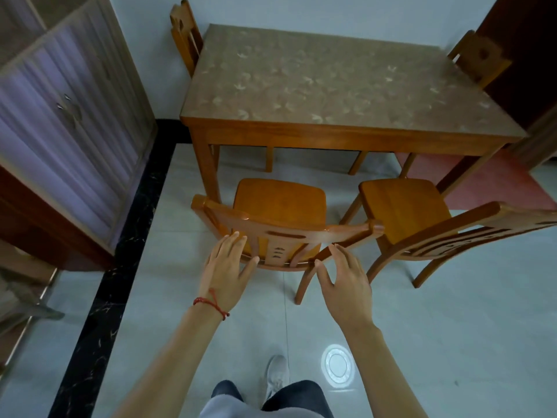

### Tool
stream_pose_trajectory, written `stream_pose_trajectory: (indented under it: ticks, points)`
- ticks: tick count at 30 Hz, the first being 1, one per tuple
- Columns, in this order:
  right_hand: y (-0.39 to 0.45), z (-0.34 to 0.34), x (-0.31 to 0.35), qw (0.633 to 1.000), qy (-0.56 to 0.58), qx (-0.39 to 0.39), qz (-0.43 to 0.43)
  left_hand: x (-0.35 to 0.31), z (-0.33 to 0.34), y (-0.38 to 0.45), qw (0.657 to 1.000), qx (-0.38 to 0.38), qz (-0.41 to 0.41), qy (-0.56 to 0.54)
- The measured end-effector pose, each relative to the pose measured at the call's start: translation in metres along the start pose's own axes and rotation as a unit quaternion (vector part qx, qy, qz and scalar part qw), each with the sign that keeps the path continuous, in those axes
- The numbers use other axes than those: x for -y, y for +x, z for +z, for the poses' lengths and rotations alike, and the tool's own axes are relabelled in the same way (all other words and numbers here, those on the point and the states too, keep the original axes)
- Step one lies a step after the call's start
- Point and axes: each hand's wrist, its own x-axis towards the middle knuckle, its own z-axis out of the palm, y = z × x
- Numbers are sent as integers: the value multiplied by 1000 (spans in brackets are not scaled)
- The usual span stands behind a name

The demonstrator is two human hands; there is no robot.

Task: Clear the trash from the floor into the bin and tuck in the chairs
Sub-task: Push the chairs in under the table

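A wooden chair [280,203] stands in front of the wooden table [331,131], its seat outside the table's near edge. My left hand [227,271], with a red string at the wrist, reaches to the left part of the chair's backrest with straight fingers, fingertips at the rail. My right hand [343,282] is spread just behind the backrest's right part, fingers straight and holding nothing. A second wooden chair [401,203] stands to the right, also pulled out and angled. No trash or bin shows in this view.
Two more chairs, far left [184,34] and far right [479,58], sit at the table's ends. A cabinet with purple panels [66,122] fills the left side. A red mat [494,182] lies under the table's right side. My shoe [275,375] stands on grey floor tiles.
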Motion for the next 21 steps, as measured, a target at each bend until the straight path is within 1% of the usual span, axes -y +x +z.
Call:
stream_pose_trajectory:
  ticks: [1,3,4,6,8,10,15,18,21]
  points:
    - [7,0,-1,999,30,-3,24,-2,2,7,999,-7,-28,-39]
    - [20,1,-3,988,126,-6,92,-8,4,20,989,-24,-94,-116]
    - [26,2,-4,976,177,-7,129,-11,5,26,982,-33,-120,-141]
    - [38,7,-9,945,265,1,191,-16,8,37,973,-54,-145,-173]
    - [50,11,-12,915,320,22,244,-21,8,46,964,-70,-162,-199]
    - [63,19,-16,902,337,26,269,-21,10,57,954,-70,-195,-218]
    - [81,25,-8,890,351,11,289,-13,11,80,935,-59,-267,-225]
    - [87,27,-3,896,336,1,290,-12,10,89,934,-56,-272,-226]
    - [88,31,-1,904,314,-24,289,-7,13,90,931,-71,-270,-237]
